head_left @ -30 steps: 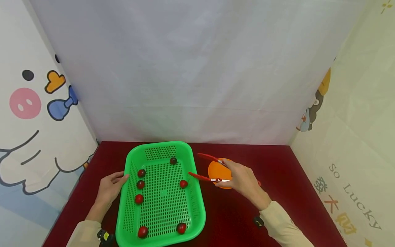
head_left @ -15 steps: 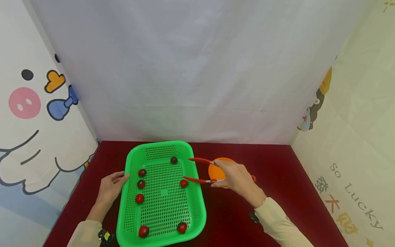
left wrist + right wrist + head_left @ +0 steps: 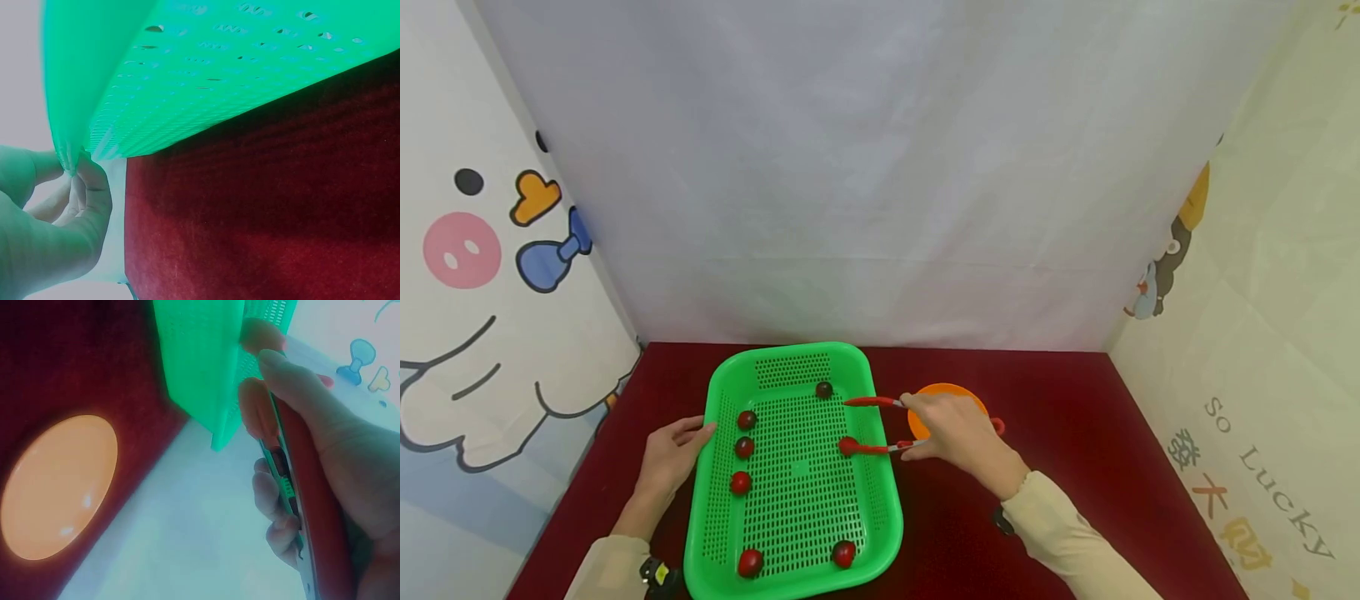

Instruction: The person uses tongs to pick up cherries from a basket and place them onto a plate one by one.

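Observation:
My left hand (image 3: 667, 458) pinches the left rim of a green perforated plastic basket (image 3: 891, 508); in the left wrist view, thumb and fingers (image 3: 94, 187) meet at its edge. Right of the basket, my right hand (image 3: 962, 433) grips red-and-silver tongs (image 3: 871, 402) from above. The tongs reach over the right rim with their arms spread. Their nearer tip overlaps a small red cherry tomato (image 3: 847, 446) near the right wall. In the right wrist view, the thumb (image 3: 300, 387) lies along one red tong arm (image 3: 312, 500), fingers on the opposite side.
Several more dark-red cherry tomatoes, such as one at the back (image 3: 823, 390) and one at the front (image 3: 843, 553), lie scattered in the basket. An orange plate (image 3: 62, 487) sits under my right hand on the dark red tabletop (image 3: 1052, 400). Cloth walls surround the table.
My right hand has moved left with the tongs, bringing their tips from the right rim to over the basket, beside the right-hand tomato. My left hand stays on the rim.

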